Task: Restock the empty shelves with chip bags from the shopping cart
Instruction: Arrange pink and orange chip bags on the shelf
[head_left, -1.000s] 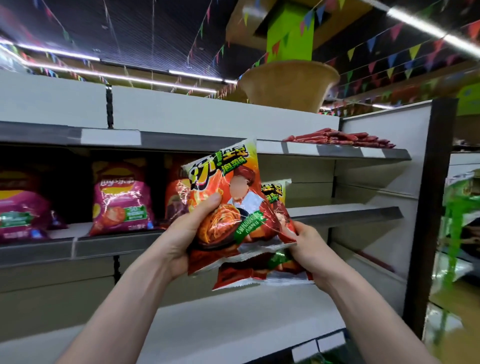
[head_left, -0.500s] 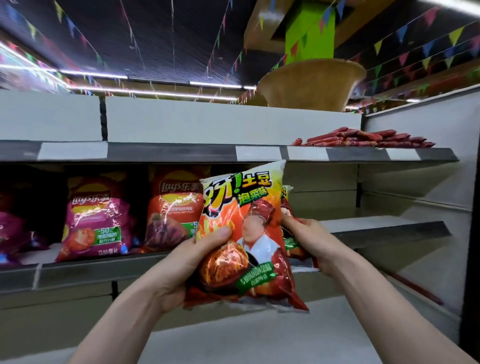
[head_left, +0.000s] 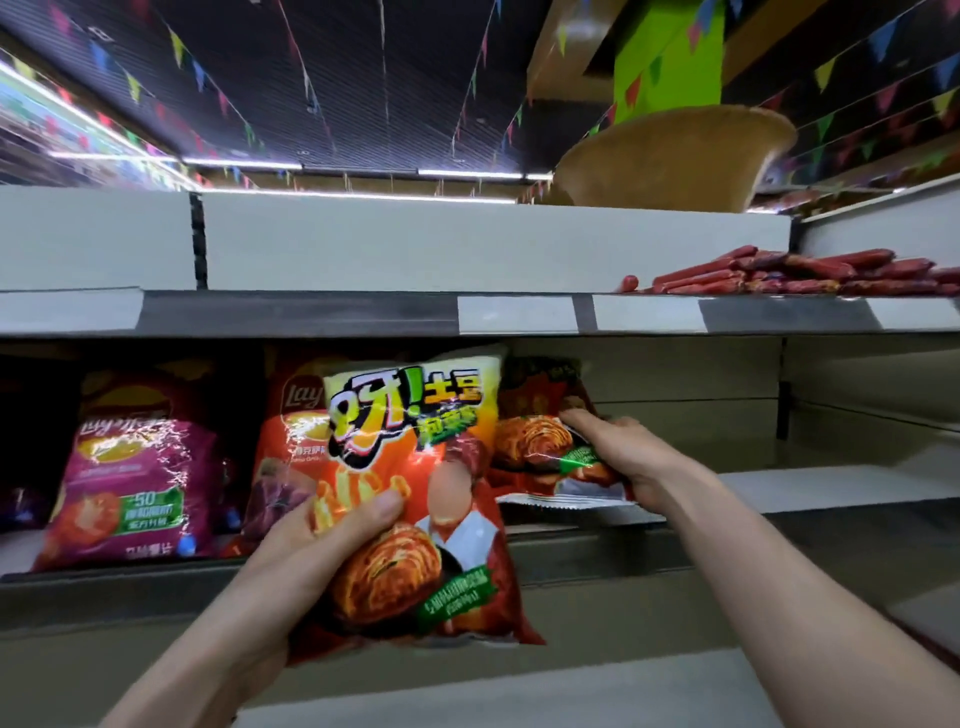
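At the shelf (head_left: 810, 538), bags (head_left: 415, 457) in left hand (head_left: 306, 556), right hand (head_left: 626, 457)

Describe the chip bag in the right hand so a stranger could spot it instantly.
Find the middle shelf, under the red sausages. At the right end of its row of bags, the right hand grips a red chip bag. Unlike the Lay's bags beside it, it shows kimchi and a green label; its twin, in the left hand, is nearer the camera.
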